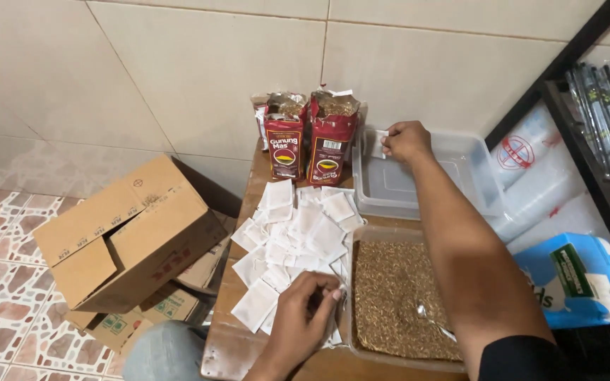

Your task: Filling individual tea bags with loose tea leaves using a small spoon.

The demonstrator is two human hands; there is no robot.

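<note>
Beige wall tiles back a small wooden desk [238,212], and patterned floor tiles run off to the left. On that floor, against the desk's left edge, an open cardboard box [125,236] lies tilted over flatter cartons. Across the desk's middle spreads a heap of white paper sachets [294,236], overlapping each other. The left hand [305,317] rests on the heap's near edge, fingers [330,293] curled together on a sachet there. At the far edge, against the wall, 2 red tea packets [308,141] stand upright, tops torn open. Just right of the heap, at the near right corner, sits a clear tray of loose tea [400,300] with a spoon [435,324] lying in it. Behind it, at the far right corner, stands an empty clear plastic tub [471,169]; the right hand [405,141] reaches over its left rim, fingers pinched on 1 small white sachet [378,142]. Right of the desk, a blue and white carton [577,279] sits below dark shelving.
</note>
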